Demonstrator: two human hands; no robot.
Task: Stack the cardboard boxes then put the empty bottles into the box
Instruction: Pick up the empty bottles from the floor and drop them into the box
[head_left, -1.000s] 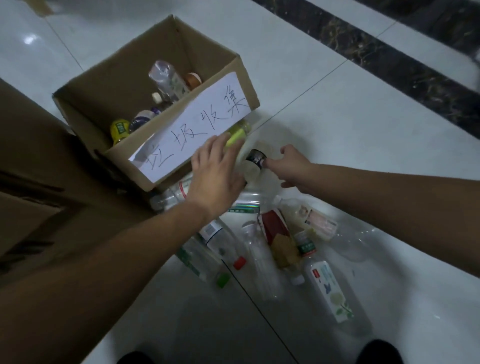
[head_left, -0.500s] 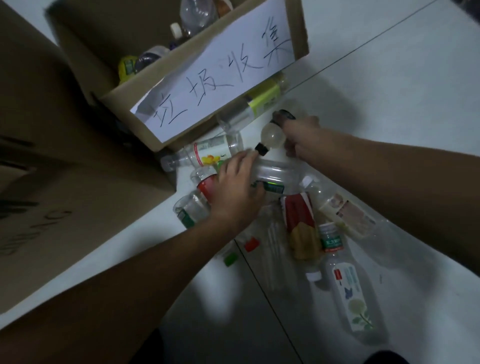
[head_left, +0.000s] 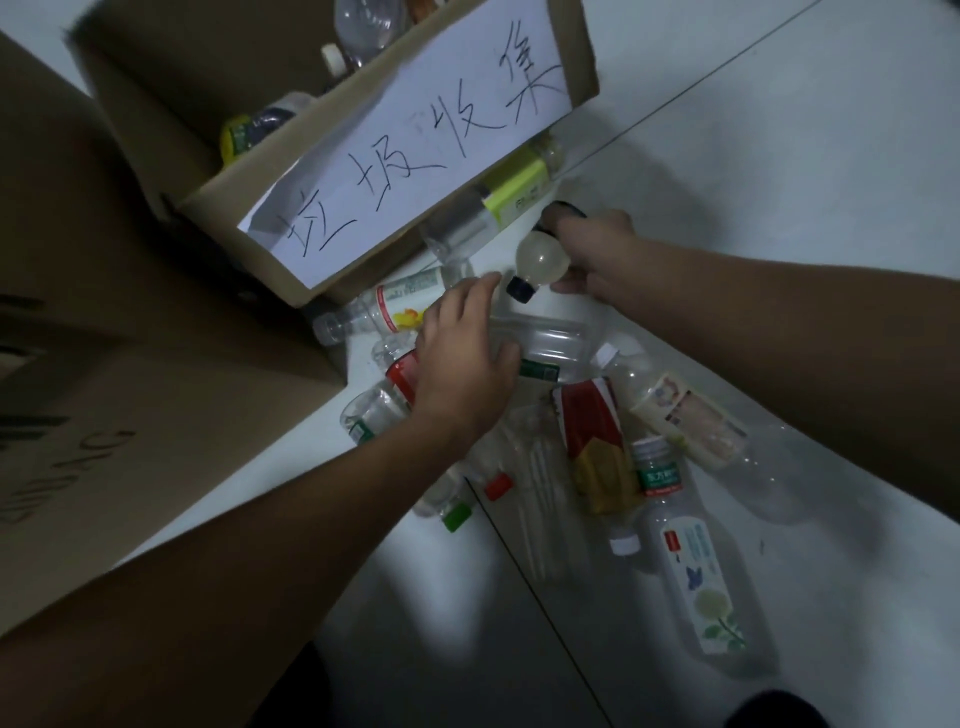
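An open cardboard box with a handwritten white paper label stands at the top, with several bottles inside. Its near edge rests over bottles on the floor. My right hand grips a small round-bodied bottle with a dark cap, just below the box's front. My left hand lies over a big clear bottle in the heap, with its fingers curled round it. Several more empty bottles lie across the white floor around both hands, among them a red-labelled one and a tall flower-labelled one.
A large flat cardboard box fills the left side, close to the heap. The white tiled floor stretches to the right. Loose red and green caps sit on bottles near my left forearm. My shoes show at the bottom edge.
My left hand came down from the box label onto the clear bottle in the heap. My right hand has turned the small round bottle, cap now pointing down-left.
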